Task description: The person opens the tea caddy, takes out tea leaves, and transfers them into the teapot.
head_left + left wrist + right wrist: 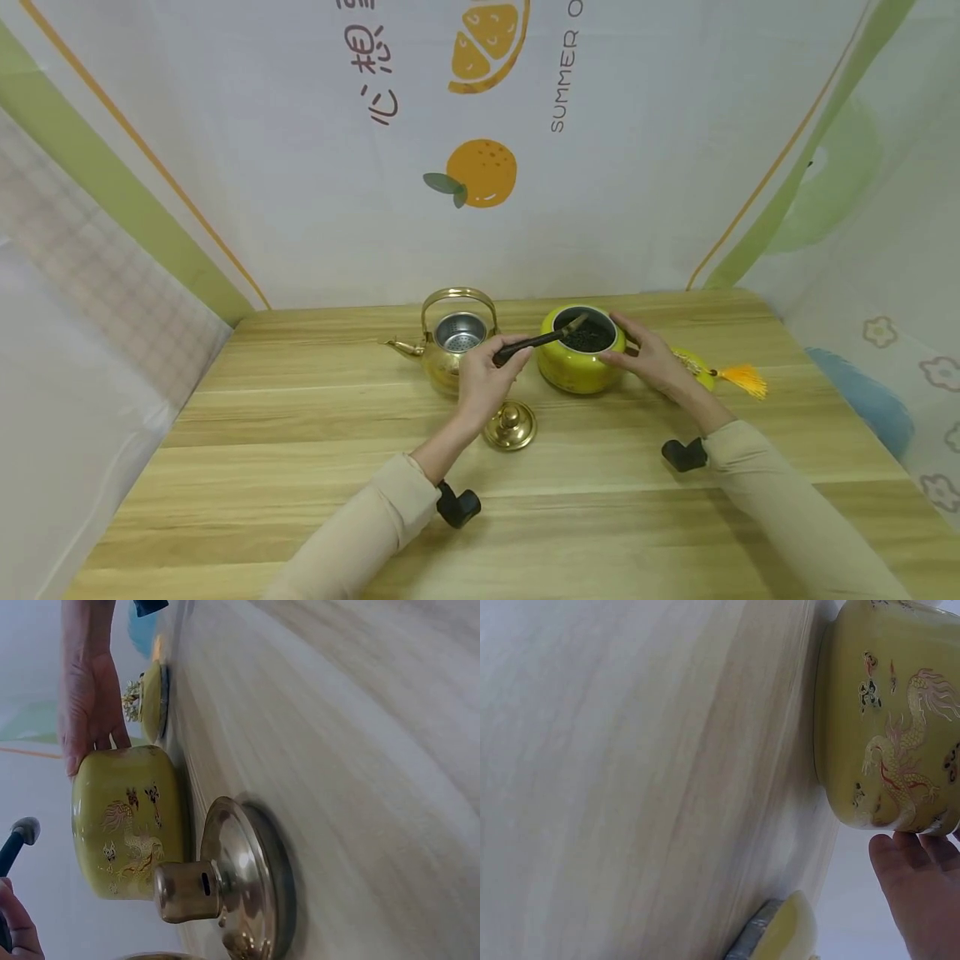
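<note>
My left hand (483, 379) grips the dark handle of a tea scoop (534, 340). The scoop's pale tip lies over the mouth of a round yellow tea jar (576, 372), which has dark tea leaves (590, 337) inside. On the jar's right side, my right hand (651, 358) holds it with the thumb near the front and fingers towards the back. A gilt dragon decorates the jar (900, 742) in the right wrist view. Left of the jar stands a gold teapot (442, 364), uncovered, with a metal strainer (460, 332) in its opening.
The gold teapot lid (510, 427) lies knob up on the wooden table (570, 525), in front of the teapot. A yellow jar lid (697, 367) with an orange tassel (742, 381) sits beyond my right wrist. A printed cloth (615, 192) hangs behind the table.
</note>
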`<state>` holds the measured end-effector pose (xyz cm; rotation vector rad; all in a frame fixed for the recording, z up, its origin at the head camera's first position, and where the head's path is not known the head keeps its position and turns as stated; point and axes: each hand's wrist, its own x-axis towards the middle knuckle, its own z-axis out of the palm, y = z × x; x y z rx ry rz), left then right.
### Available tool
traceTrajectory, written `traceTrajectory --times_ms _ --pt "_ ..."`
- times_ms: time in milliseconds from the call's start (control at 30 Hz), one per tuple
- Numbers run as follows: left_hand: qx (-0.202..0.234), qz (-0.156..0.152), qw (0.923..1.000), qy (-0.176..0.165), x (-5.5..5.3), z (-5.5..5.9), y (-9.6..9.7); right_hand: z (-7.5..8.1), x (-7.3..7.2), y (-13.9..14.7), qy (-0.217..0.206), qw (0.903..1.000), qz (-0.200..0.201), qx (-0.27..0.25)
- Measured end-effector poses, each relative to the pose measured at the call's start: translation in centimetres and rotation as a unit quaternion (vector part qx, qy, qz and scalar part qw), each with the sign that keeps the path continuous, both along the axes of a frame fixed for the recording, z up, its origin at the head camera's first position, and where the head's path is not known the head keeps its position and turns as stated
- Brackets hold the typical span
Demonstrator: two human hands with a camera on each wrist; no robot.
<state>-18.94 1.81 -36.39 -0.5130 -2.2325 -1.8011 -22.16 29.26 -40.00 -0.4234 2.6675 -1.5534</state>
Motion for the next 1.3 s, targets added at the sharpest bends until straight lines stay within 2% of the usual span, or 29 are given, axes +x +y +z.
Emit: traceTrajectory --times_ms 33,200,467,700,1067,1300 --pt "-0.005 0.004 1.0 0.007 -0.5 -0.5 0.1 0.0 0.0 0.0 0.0 1.0 0.001 -0.001" --pt "-0.033 0.019 0.9987 0.032 -1.1 -0.3 0.7 0.1 0.1 0.0 -0.002 1.0 0.003 -0.004" --pt "-0.066 0.02 0.995 0.073 -2.1 -0.1 1.5 0.2 0.2 -0.1 -0.001 1.0 -0.001 -0.005" --pt "-0.09 0.024 0.9932 0.069 -2.8 -0.3 2.0 0.3 0.3 -0.1 -0.015 0.9998 -0.006 -0.014" --pt "-0.15 0.031 0.9843 0.087 -3.4 -0.1 2.6 0.0 0.0 0.1 -0.007 0.9999 -0.006 -0.009" --pt "-0.156 0.047 0.9829 0.086 -3.7 -0.4 3.1 -0.3 -0.1 0.1 -0.002 0.9999 -0.001 -0.013"
